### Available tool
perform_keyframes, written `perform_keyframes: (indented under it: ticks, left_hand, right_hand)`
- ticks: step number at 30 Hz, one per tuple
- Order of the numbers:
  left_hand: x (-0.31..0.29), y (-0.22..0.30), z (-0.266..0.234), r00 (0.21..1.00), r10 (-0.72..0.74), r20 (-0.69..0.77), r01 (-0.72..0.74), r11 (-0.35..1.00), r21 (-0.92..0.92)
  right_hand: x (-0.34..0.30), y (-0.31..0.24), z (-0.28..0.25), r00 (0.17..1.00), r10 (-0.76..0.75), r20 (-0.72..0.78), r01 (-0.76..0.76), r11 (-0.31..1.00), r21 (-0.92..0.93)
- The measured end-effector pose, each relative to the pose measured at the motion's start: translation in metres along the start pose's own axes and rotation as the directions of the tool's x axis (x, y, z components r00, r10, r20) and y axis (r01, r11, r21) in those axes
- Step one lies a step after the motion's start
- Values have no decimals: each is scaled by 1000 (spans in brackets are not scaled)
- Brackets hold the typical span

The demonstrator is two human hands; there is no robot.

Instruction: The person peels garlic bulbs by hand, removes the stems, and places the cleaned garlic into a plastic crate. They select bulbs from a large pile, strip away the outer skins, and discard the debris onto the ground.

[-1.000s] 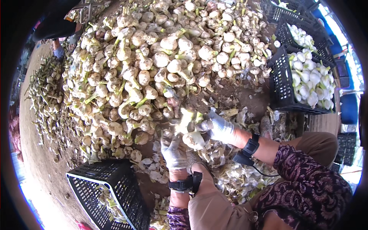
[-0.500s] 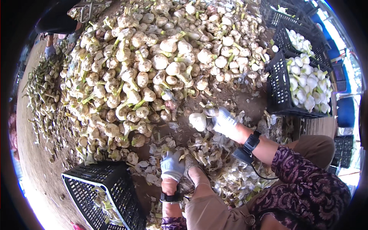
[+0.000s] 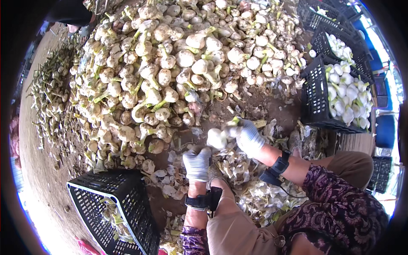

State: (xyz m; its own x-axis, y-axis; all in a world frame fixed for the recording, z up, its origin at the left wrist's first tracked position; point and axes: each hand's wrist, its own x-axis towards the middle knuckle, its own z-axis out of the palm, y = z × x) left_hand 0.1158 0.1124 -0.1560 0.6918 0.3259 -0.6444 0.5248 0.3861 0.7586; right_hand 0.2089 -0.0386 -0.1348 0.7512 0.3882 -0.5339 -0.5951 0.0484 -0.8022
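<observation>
A whitish garlic bulb [image 3: 216, 138] with a short green-tipped stem sits in my right hand [image 3: 250, 138], whose gloved fingers wrap round the stem. My left hand [image 3: 197, 163], in a striped white glove, is closed to the left of the bulb and a little nearer to me, apart from it. Its fingertips point away, so whatever they may hold is hidden. Loose garlic skins [image 3: 231, 165] litter the ground under both hands. Beyond them rises a large heap of soil-stained garlic bulbs [image 3: 165, 63] with cut stems.
At the right stands a black crate [image 3: 316, 100] of clean white garlic, with more black crates [image 3: 359, 59] behind it. A tipped black crate [image 3: 110, 185] with stem scraps lies at the lower left. Another person's leg [image 3: 70, 10] shows at the top left, near darker, stemmed garlic [image 3: 53, 80].
My left hand has lifted off the skins and come right, toward the bulb, its fingers now curled. The bulb in my right hand has turned slightly, and its stem now shows. The view has shifted a little.
</observation>
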Motion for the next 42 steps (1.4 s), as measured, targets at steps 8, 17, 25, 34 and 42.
perform_keyframes:
  ticks: [8, 17, 25, 34, 42]
  left_hand:
    - [2, -61, -46, 884, 450, -129, -99, 449, 888]
    - [17, -49, -39, 973, 13, 230, 131, 789, -600]
    - [-4, -42, -33, 989, -88, 120, 126, 924, -360]
    - [-8, -21, -20, 990, -36, 136, 55, 989, -140]
    - [3, 6, -14, 921, 359, 154, -371, 927, 55]
  right_hand:
    - [18, -7, -17, 954, 197, 224, -296, 721, 627]
    - [11, 8, 6, 914, 109, 390, -202, 957, 206]
    - [100, -46, -25, 937, -200, -287, 131, 961, -245]
    - [147, -60, 7, 811, -585, 24, 222, 270, -937]
    - [77, -92, -16, 930, 217, 297, -23, 840, -542]
